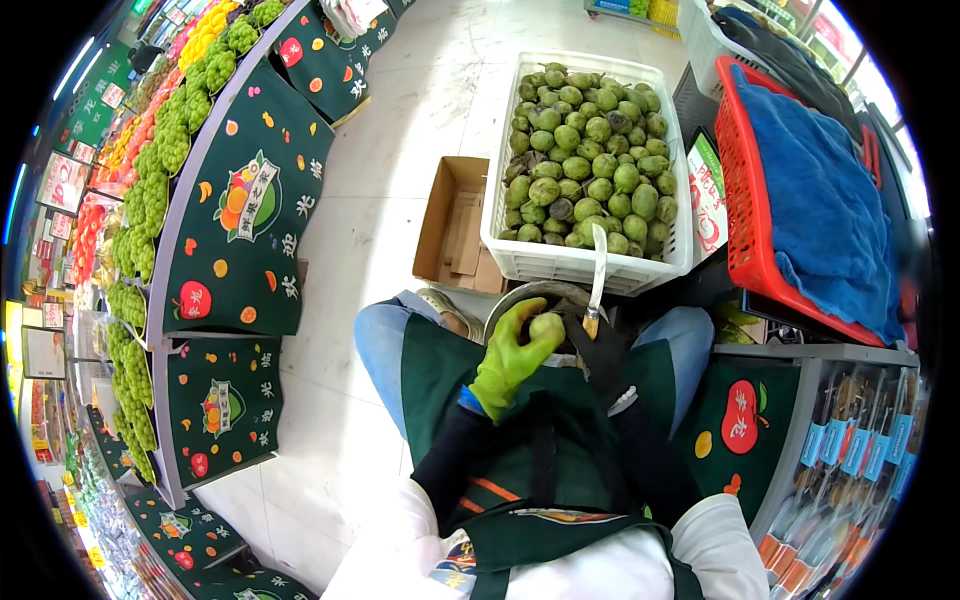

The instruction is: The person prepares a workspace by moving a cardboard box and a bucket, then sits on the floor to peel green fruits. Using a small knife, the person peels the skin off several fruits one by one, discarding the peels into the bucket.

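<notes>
My left hand point(514, 352), in a lime-green glove, holds a round green fruit, likely a walnut in its husk point(547, 328), between thumb and fingers. Close beside it on the right, my right hand point(598, 352) wears a dark glove and grips the wooden handle of a knife point(599, 266), its curved blade pointing up and away from me. Both hands are over a round bucket point(498, 306) between my knees; they hide most of its contents. Just beyond the bucket stands a white plastic crate point(589, 268) heaped with similar green fruits, some blackened.
An open cardboard box point(429, 225) sits left of the crate. At the right, a red plastic basket point(739, 225) holds a blue cloth point(821, 202). A fruit display with green grapes point(154, 176) curves along the left. A low shelf of packaged goods point(855, 450) stands right of me.
</notes>
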Tool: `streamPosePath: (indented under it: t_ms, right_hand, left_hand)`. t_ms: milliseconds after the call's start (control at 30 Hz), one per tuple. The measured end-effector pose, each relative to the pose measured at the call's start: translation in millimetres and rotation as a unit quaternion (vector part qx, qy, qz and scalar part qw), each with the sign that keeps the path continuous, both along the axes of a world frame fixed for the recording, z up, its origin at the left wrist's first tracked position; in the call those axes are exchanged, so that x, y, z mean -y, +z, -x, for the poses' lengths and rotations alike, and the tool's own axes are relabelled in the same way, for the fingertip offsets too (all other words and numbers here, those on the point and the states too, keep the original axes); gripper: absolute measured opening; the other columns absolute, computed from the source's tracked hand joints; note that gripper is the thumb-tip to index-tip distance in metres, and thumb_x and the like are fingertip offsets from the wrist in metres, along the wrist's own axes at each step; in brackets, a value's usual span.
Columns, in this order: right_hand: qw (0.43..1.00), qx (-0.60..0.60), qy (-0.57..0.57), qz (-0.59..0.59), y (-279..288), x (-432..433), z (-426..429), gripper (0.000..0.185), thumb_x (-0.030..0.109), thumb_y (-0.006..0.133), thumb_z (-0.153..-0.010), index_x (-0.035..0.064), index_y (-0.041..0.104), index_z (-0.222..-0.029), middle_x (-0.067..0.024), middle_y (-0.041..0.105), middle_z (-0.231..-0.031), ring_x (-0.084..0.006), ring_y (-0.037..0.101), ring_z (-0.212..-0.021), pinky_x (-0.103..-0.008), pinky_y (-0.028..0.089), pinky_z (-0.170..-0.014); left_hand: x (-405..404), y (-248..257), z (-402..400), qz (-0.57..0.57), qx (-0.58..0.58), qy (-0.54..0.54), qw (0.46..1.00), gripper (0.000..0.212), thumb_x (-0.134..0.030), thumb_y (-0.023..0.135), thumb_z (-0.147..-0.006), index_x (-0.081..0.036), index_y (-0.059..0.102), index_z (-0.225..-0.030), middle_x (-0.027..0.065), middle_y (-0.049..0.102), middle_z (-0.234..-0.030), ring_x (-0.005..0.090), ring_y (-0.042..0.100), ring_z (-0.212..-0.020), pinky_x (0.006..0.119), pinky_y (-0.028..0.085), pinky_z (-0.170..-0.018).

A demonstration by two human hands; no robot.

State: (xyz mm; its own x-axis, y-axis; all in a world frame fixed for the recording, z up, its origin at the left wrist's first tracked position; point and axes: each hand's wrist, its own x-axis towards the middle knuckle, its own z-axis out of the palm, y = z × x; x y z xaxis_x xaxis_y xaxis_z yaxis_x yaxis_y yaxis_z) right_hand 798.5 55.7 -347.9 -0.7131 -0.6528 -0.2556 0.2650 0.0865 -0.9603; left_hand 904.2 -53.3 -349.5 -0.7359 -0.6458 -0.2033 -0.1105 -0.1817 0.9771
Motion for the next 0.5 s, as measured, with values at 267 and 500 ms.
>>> streamPosePath:
  t_ms: [267, 500]
  right_hand:
    - [0.979, -0.063, -0.095, -0.171, -57, 15, -68, 0.028, 0.029, 0.069, -0.088, 0.0021, 0.06, -0.09, -0.0119, 0.063, -0.071, -0.0226, 0.062, -0.067, -0.0385, 0.048, -0.06]
    - [0.875, -0.407, 0.176, -0.196, -56, -19, -30, 0.032, 0.039, 0.066, -0.087, 0.0085, 0.065, -0.098, -0.0158, 0.064, -0.074, -0.0337, 0.064, -0.069, -0.0421, 0.048, -0.06]
  left_hand:
    - [-6, -43, 7, -0.174, -0.104, 0.156, 0.967, 0.061, -0.051, 0.037, -0.101, 0.004, 0.06, -0.116, 0.01, 0.066, -0.099, 0.019, 0.063, -0.089, 0.031, 0.051, -0.08]
    - [15, -58, -10, -0.366, -0.152, 0.012, 0.918, 0.095, -0.08, 0.034, -0.084, 0.004, 0.054, -0.123, 0.0142, 0.068, -0.098, 0.0208, 0.066, -0.081, 0.032, 0.055, -0.072]
